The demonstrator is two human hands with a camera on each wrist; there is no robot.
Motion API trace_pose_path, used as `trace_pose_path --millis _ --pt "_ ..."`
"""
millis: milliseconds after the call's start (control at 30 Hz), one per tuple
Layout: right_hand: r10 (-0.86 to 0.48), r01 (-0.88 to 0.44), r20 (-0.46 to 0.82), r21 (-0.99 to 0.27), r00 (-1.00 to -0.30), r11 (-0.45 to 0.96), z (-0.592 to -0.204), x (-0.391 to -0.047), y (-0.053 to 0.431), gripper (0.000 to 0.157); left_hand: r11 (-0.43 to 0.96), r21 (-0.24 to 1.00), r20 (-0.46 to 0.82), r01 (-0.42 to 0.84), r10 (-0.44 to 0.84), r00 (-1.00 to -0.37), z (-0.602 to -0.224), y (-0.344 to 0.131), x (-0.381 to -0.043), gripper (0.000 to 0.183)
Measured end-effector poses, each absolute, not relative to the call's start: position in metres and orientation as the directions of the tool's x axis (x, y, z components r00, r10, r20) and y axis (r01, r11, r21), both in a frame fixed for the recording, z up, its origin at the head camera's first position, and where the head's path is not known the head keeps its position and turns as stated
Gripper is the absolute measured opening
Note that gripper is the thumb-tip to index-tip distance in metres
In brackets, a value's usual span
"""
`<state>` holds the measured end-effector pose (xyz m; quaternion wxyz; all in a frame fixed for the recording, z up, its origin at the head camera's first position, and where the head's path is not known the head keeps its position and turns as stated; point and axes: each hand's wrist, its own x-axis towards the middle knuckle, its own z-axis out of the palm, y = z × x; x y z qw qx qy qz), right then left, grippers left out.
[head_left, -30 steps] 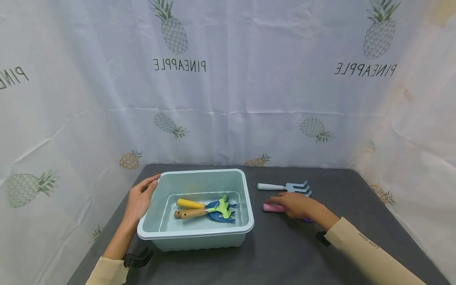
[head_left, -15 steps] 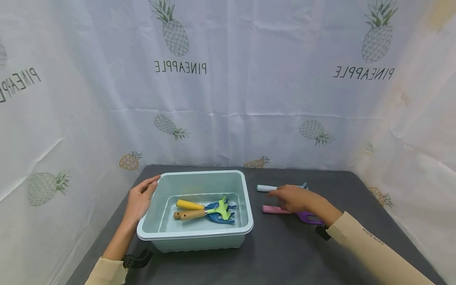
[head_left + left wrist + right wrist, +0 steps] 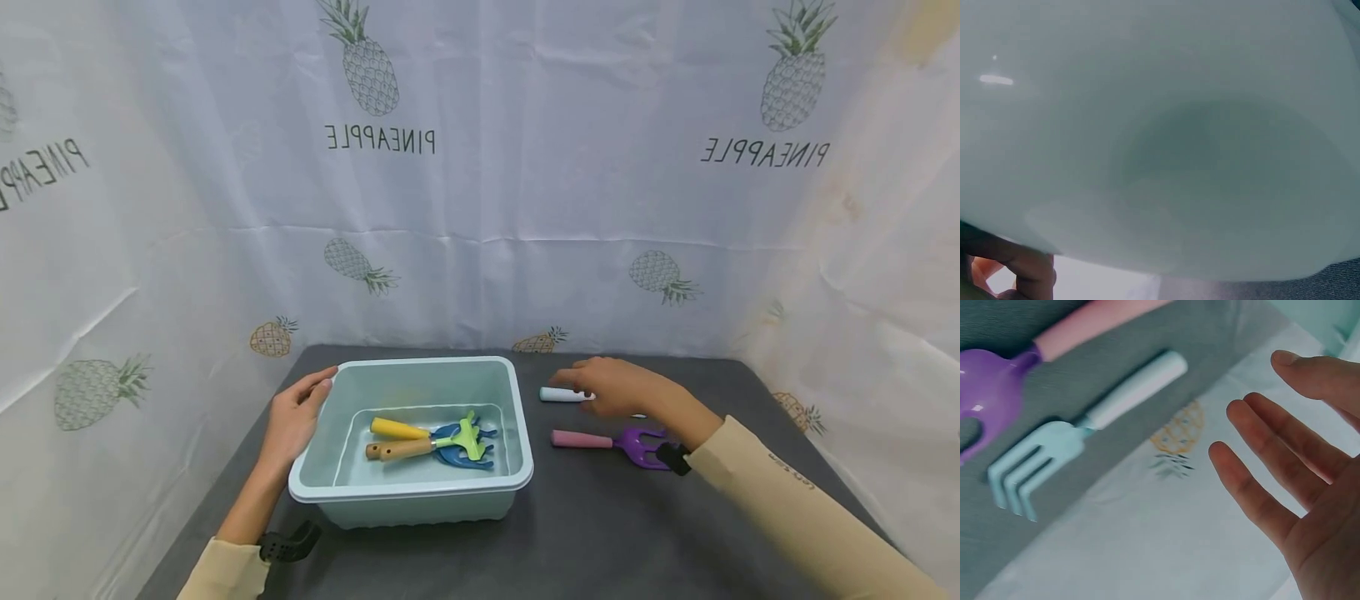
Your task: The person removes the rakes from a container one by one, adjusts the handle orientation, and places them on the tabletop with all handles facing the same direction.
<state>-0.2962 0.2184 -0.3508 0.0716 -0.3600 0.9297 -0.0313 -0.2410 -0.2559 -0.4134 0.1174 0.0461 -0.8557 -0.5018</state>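
Observation:
My left hand (image 3: 291, 423) grips the left rim of a pale green plastic basin (image 3: 411, 508); the basin's wall fills most of the left wrist view, with bent fingers (image 3: 1032, 272) at its edge. Above a light-blue hand rake (image 3: 564, 394) with a white handle is my right hand (image 3: 618, 390), which hides most of the tool's head in the head view. The right wrist view shows the whole hand rake (image 3: 1088, 431), apart from the spread, relaxed fingers (image 3: 1254, 494). Nearer the front lies a purple hand fork (image 3: 637, 447) with a pink handle.
Inside the basin lie a yellow-handled blue tool (image 3: 400, 430) and a green rake (image 3: 468, 439) with a wooden handle, overlapping other blue and wooden-handled parts. A dark grey cloth (image 3: 570, 533) covers the table. Pineapple-print curtains (image 3: 480, 183) enclose its back and sides.
My right hand has left the pink-handled purple fork and moved back to above the light-blue rake. The purple fork is now uncovered. My left hand and the basin stay put.

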Motion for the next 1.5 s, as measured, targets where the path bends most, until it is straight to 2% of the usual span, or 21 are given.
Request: trace_pose_path --millis 367,567,833,1200,1500 --pt "-0.769 -0.761 0.003 -0.150 -0.639 0.631 -0.309 -0.300 0.182 0.049 0.482 0.876 0.141 0.026 -0.204 -0.969 -0.412 -0.256 -0.241 0.053" --pt "-0.762 -0.749 -0.004 -0.184 -0.647 0.637 -0.296 -0.296 0.154 0.049 0.478 0.879 0.126 0.012 -0.208 -0.970 -0.412 -0.256 -0.240 0.053" --pt "-0.817 -0.801 0.001 -0.197 -0.576 0.565 -0.282 -0.302 0.118 0.044 0.487 0.873 0.138 0.020 -0.207 -0.969 -0.411 -0.257 -0.240 0.053" --pt "-0.854 -0.826 -0.024 -0.241 -0.520 0.509 -0.287 -0.312 0.077 0.043 0.478 0.878 0.134 0.022 -0.203 -0.970 -0.413 -0.255 -0.240 0.053" --pt "-0.867 -0.824 -0.059 -0.286 -0.495 0.489 -0.309 -0.325 0.046 0.044 0.487 0.873 0.153 0.035 -0.205 -0.967 -0.414 -0.256 -0.242 0.051"
